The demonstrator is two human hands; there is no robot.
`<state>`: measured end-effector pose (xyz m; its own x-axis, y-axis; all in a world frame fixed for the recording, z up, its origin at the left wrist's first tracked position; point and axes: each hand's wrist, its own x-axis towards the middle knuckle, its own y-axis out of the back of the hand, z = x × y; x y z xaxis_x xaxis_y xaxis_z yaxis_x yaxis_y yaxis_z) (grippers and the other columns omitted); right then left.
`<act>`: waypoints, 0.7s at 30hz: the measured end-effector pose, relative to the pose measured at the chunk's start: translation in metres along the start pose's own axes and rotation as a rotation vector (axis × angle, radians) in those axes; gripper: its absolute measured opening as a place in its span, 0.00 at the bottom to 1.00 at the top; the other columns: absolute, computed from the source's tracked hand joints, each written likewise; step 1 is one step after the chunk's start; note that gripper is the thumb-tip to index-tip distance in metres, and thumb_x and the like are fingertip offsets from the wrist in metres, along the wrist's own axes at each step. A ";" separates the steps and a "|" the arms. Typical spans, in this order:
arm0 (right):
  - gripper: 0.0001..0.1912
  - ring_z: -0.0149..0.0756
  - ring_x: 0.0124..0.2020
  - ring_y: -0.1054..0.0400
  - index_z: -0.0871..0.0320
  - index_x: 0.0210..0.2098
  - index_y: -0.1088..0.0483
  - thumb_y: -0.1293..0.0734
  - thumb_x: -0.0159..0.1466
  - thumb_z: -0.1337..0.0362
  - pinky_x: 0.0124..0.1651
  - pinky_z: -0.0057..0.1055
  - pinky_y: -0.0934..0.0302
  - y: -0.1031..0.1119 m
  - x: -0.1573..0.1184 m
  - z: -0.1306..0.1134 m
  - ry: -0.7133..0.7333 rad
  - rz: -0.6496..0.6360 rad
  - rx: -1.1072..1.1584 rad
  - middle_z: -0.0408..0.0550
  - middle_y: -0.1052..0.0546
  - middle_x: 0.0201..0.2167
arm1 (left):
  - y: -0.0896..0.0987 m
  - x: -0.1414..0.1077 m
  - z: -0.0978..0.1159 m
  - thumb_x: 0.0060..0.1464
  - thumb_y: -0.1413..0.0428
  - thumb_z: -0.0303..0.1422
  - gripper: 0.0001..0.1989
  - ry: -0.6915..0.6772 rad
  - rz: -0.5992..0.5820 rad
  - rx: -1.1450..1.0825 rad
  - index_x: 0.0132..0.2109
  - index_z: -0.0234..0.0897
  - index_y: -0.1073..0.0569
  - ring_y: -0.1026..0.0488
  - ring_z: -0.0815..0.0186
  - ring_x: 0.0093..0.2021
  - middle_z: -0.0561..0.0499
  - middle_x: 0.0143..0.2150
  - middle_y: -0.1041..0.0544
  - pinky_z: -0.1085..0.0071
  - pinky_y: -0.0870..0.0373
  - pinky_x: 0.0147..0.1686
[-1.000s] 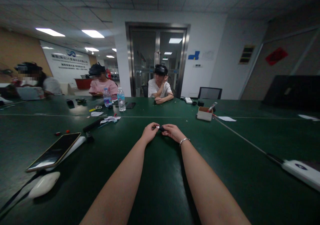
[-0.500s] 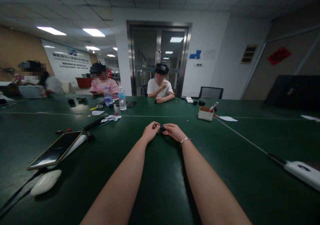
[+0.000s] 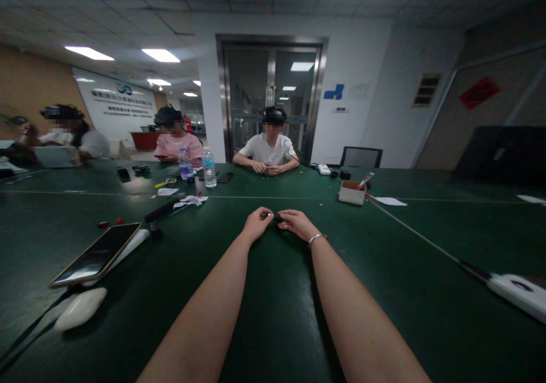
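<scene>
Small dark piece (image 3: pixel 277 218): held at the bench (image 3: pixel 277 315), 3 o'clock from the left grip (image 3: pixel 256 224), 9 o'clock from the right grip (image 3: pixel 295 224)
Long axis: roughly 9-to-3
Fingertips: pinched on it from both sides, neither nearer

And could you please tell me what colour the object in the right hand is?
The visible part of the object is black, shown in the head view.

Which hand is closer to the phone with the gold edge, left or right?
Left. The left hand is to the right of the gold-edged phone and farther forward; the right hand is even farther right, past the left hand.
</scene>
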<state>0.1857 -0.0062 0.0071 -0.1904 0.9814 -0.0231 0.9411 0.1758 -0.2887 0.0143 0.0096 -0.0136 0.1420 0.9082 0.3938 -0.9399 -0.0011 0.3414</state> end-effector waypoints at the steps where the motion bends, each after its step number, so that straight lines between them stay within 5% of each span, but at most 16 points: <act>1: 0.06 0.30 0.21 0.28 0.68 0.36 0.30 0.33 0.57 0.76 0.28 0.24 0.29 0.000 0.000 0.000 0.001 0.000 0.001 0.53 0.23 0.28 | 0.000 0.000 0.001 0.50 0.43 0.35 0.10 -0.008 0.010 -0.005 0.39 0.36 0.27 0.28 0.67 0.35 0.48 0.37 0.25 0.70 0.32 0.38; 11: 0.06 0.30 0.22 0.28 0.67 0.36 0.30 0.32 0.57 0.75 0.28 0.25 0.30 0.001 0.001 0.001 0.003 -0.003 -0.015 0.54 0.23 0.31 | 0.000 0.000 0.001 0.52 0.46 0.39 0.12 0.042 -0.027 -0.033 0.41 0.38 0.28 0.29 0.69 0.27 0.53 0.27 0.28 0.73 0.33 0.29; 21: 0.06 0.30 0.22 0.28 0.67 0.35 0.29 0.32 0.57 0.75 0.28 0.25 0.29 0.001 0.001 0.001 0.010 -0.021 -0.012 0.54 0.23 0.29 | 0.000 0.000 0.001 0.51 0.46 0.35 0.11 0.052 -0.051 -0.035 0.41 0.37 0.28 0.28 0.70 0.28 0.52 0.28 0.27 0.73 0.33 0.31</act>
<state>0.1865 -0.0054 0.0058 -0.2076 0.9782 -0.0075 0.9402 0.1974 -0.2776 0.0147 0.0089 -0.0127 0.1744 0.9274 0.3310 -0.9423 0.0596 0.3295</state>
